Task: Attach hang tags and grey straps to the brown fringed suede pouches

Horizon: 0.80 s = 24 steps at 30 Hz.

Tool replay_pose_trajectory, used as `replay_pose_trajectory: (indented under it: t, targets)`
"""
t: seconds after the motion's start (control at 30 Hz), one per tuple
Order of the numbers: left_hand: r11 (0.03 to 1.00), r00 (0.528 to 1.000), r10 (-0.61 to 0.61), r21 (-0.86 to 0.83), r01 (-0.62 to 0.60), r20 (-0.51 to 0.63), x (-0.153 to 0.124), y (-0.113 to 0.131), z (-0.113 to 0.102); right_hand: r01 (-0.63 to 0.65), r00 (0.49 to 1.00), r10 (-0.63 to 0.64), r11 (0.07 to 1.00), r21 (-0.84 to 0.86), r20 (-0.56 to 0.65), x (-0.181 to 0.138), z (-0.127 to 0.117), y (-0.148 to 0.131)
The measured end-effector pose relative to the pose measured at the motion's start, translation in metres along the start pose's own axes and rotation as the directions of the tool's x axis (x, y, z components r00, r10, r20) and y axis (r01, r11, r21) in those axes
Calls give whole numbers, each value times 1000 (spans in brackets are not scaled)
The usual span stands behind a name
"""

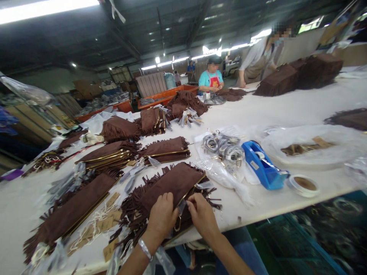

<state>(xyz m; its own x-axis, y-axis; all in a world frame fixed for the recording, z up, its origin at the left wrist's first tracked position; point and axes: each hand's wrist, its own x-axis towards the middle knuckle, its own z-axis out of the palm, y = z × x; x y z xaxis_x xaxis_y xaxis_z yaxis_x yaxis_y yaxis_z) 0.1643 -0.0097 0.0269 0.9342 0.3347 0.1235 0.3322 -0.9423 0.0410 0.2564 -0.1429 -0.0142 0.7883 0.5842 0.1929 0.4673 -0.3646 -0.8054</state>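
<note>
Brown and fringed, the bag lies flat near the table's front edge, under our 2 hands. Our left hand is narrow, fingers curled down against the bag, thumb beside a small plastic strip. Our right hand is nearly closed too, thumb and forefinger drawn together at the strip's right side, seemingly pinching it. A gold clasp hangs just below, between our hands.

Our left fingertips are partly hidden, so we cannot tell whether they grip the strip. Our wrists cover some of the bag's near side, and the bottom edge cuts off our forearms. At lower right, the crate's contents are too dark to make out.
</note>
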Motion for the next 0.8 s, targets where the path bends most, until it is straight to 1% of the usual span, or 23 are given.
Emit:
replay_pose_trajectory:
  t: [0.07,0.13,0.2,0.27,0.33,0.37,0.4,0.47,0.5,0.53,0.57,0.63,0.67,0.7,0.73,0.8]
  targets:
    - [996,999,-17,-86,20,37,6,-8,0,-55,995,46,993,107,85,-14,3,-2]
    - [983,997,-40,-177,51,67,10,-15,2,-101,978,75,987,127,195,-22,10,-6]
    - [965,995,-53,-251,74,86,12,-19,4,-133,966,100,983,128,239,-24,20,-11]
    - [948,994,-59,-306,85,93,12,-22,6,-230,944,171,954,191,282,-23,29,-15]
    - [935,994,-65,-343,92,90,11,-24,7,-354,905,249,890,287,346,-22,36,-18]
    - [930,994,-69,-356,96,88,11,-24,7,-387,894,268,864,321,358,-23,38,-18]
    - [926,994,-71,-366,98,87,10,-25,7,-387,900,270,855,345,342,-25,38,-19]
    - [919,994,-76,-380,101,81,10,-26,8,-319,938,229,867,384,261,-32,39,-20]
    - [916,994,-78,-387,102,78,10,-26,8,-304,946,219,855,420,240,-37,40,-21]
    - [914,994,-81,-393,104,77,11,-27,7,-328,940,233,816,476,249,-42,42,-21]
    - [911,993,-83,-398,108,79,11,-27,7,-382,922,267,745,547,281,-46,45,-20]
    - [903,992,-85,-413,117,94,11,-29,6,-499,866,345,541,676,363,-53,53,-19]
    - [898,991,-82,-423,120,105,11,-29,6,-531,841,377,443,722,388,-55,58,-18]
    - [893,990,-76,-435,119,115,12,-30,5,-541,826,398,365,758,398,-55,62,-17]
    - [886,990,-68,-448,115,121,12,-31,5,-536,820,412,309,785,398,-53,65,-17]
    - [870,990,-50,-481,107,129,12,-33,4,-522,813,428,241,818,393,-46,69,-19]
